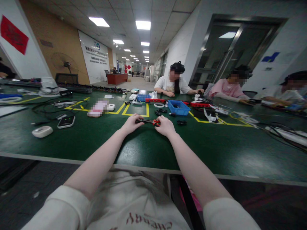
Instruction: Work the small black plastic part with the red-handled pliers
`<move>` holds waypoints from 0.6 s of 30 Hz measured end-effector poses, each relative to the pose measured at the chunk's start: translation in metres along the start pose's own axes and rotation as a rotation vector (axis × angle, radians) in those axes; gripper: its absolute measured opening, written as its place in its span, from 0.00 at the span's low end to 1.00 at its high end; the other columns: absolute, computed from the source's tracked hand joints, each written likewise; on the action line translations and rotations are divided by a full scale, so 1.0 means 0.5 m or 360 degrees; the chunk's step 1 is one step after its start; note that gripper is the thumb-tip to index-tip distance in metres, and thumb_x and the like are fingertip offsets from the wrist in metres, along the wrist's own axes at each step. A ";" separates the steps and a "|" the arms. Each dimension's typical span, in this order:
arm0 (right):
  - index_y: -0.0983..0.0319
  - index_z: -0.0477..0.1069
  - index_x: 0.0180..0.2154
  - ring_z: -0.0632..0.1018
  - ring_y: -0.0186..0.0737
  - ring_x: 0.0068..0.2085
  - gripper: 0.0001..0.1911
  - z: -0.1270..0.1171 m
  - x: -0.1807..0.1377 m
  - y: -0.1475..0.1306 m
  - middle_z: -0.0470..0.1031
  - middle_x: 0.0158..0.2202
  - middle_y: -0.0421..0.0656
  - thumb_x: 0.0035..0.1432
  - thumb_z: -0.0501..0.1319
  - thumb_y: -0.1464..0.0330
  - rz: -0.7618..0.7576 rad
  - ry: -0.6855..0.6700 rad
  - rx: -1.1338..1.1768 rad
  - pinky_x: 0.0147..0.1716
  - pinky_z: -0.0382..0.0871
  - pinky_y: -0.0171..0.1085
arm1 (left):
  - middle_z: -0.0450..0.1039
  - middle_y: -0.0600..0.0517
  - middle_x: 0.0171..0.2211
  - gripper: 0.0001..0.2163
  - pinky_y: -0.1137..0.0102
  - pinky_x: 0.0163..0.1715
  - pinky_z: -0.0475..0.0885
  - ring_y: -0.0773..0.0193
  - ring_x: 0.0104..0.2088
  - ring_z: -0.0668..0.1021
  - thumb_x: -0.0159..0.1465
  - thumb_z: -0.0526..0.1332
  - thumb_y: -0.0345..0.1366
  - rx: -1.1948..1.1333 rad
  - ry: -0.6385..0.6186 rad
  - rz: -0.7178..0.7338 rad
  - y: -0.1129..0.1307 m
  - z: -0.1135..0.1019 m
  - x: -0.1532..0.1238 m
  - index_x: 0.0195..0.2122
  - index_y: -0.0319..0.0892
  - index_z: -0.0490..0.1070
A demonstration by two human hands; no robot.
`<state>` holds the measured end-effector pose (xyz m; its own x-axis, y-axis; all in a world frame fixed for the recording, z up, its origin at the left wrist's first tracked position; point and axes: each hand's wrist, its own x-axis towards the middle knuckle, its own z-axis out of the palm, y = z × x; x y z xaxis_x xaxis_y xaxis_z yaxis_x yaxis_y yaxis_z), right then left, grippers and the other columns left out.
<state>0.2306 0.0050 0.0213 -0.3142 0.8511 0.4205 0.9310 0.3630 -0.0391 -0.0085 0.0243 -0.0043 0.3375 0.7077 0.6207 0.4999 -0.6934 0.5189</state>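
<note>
Tool (150, 121), slender with a red handle, is located left of the larger blue bin (178, 107) and nearer to me. My right hand (166, 126) pinches the red handle; the fingers of my left hand (131, 124) are closed about the dark left end. Both ends are partly covered, so I cannot tell the tool's type, nor whether the dark end is a separate part. The bin's dark contents are partly hidden by its wall. Just on its near side, a black bundle (181, 122) is too small to identify. Well left of the bin, a pink-and-white object (98, 108) is obscured by pixelation.
</note>
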 end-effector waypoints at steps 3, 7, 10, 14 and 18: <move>0.59 0.70 0.42 0.74 0.46 0.44 0.13 0.001 0.000 0.000 0.73 0.46 0.47 0.55 0.61 0.63 -0.0004 0.0002 0.0002 0.38 0.64 0.40 | 0.72 0.49 0.40 0.10 0.62 0.43 0.76 0.59 0.38 0.78 0.60 0.66 0.38 -0.0010 -0.0004 0.0003 -0.003 0.001 0.000 0.41 0.41 0.75; 0.60 0.70 0.42 0.74 0.47 0.43 0.13 0.002 0.000 -0.002 0.73 0.45 0.47 0.55 0.61 0.63 0.0005 0.0003 0.0002 0.38 0.64 0.40 | 0.72 0.49 0.40 0.10 0.62 0.42 0.76 0.59 0.38 0.78 0.61 0.66 0.38 -0.0014 0.0005 0.0006 -0.004 0.001 -0.001 0.42 0.41 0.75; 0.60 0.70 0.42 0.74 0.47 0.43 0.13 0.002 0.001 -0.003 0.73 0.45 0.47 0.55 0.61 0.63 0.0012 -0.0001 0.0005 0.37 0.64 0.40 | 0.72 0.49 0.39 0.10 0.62 0.42 0.76 0.59 0.38 0.78 0.61 0.66 0.38 -0.0008 0.0012 0.0007 -0.005 0.001 -0.002 0.42 0.41 0.75; 0.59 0.70 0.42 0.74 0.46 0.43 0.13 0.001 0.001 -0.006 0.73 0.45 0.47 0.54 0.61 0.63 0.0028 -0.0006 0.0012 0.37 0.64 0.40 | 0.72 0.49 0.40 0.11 0.63 0.42 0.76 0.59 0.39 0.78 0.60 0.67 0.37 0.0000 0.0028 0.0015 -0.007 0.002 0.000 0.42 0.41 0.74; 0.59 0.69 0.41 0.74 0.45 0.42 0.13 -0.001 0.000 -0.009 0.73 0.44 0.46 0.55 0.62 0.62 0.0045 -0.0021 0.0029 0.36 0.63 0.38 | 0.72 0.49 0.40 0.11 0.62 0.43 0.75 0.58 0.39 0.78 0.59 0.67 0.36 0.0006 0.0051 0.0027 -0.008 0.002 0.001 0.42 0.41 0.74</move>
<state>0.2267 0.0034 0.0217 -0.2903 0.8661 0.4069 0.9360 0.3454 -0.0673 -0.0097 0.0276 -0.0067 0.3202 0.6910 0.6481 0.4974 -0.7048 0.5058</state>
